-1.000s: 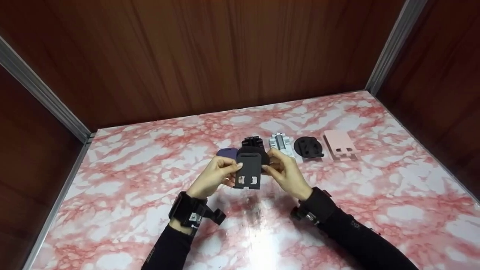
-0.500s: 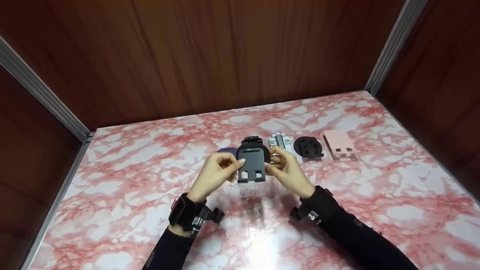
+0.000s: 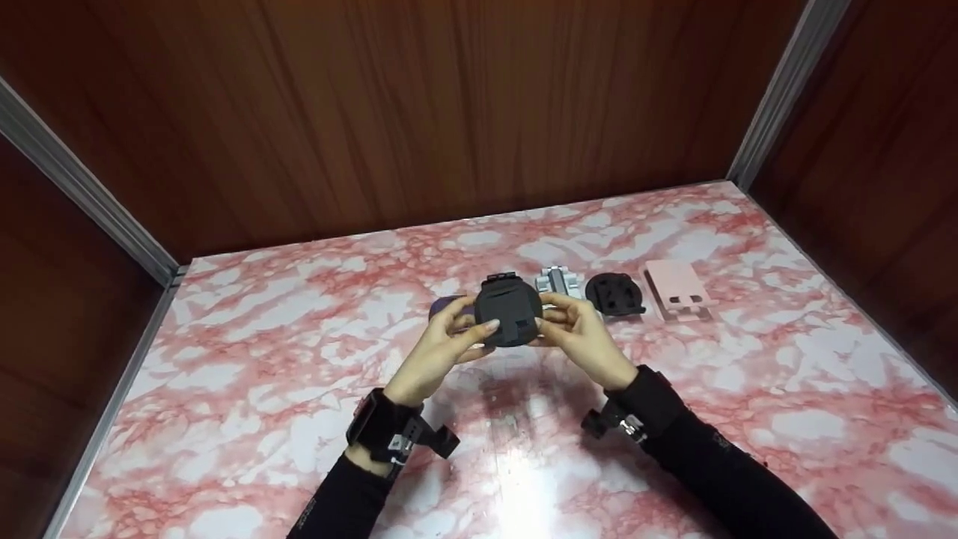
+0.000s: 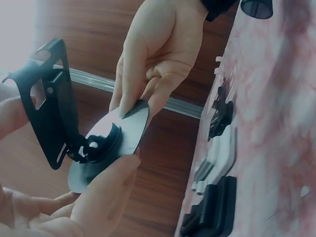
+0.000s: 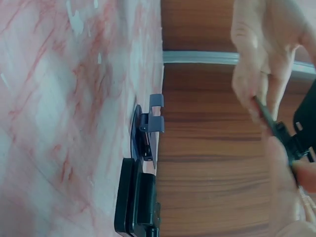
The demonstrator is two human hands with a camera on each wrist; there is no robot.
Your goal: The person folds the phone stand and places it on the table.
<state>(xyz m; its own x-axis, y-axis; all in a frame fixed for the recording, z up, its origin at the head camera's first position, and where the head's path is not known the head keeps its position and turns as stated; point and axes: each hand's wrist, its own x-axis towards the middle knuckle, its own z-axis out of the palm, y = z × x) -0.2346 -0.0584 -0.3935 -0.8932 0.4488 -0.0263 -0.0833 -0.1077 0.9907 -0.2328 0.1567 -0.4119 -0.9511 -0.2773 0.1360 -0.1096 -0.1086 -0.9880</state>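
Observation:
Above the table, a black folding phone stand [image 3: 509,303] with a round base is held between both hands. On its left edge the left hand [image 3: 441,344] pinches it, thumb on the near face; the right hand [image 3: 584,340] pinches the opposite edge likewise. In the left wrist view the round base [image 4: 131,128] shows a hinge on its face, and the slotted plate [image 4: 44,103] stands out from it at an angle. Fingers of both hands grip the disc's rim there. The right wrist view shows the stand edge-on [image 5: 279,131], partly cut off.
Behind the hands lie a partly hidden purple stand [image 3: 441,305], a small black one [image 3: 501,277], a silver-white one [image 3: 557,281], a round black one [image 3: 615,294] and a pink one [image 3: 677,284]. Brown wood panels [image 3: 449,112] enclose the marbled table [image 3: 262,359].
The held phone stand has turned in the hands: its slotted plate, facing the head camera before, now blends into the round disc. Both hands still grip it, with slightly shifted fingers.

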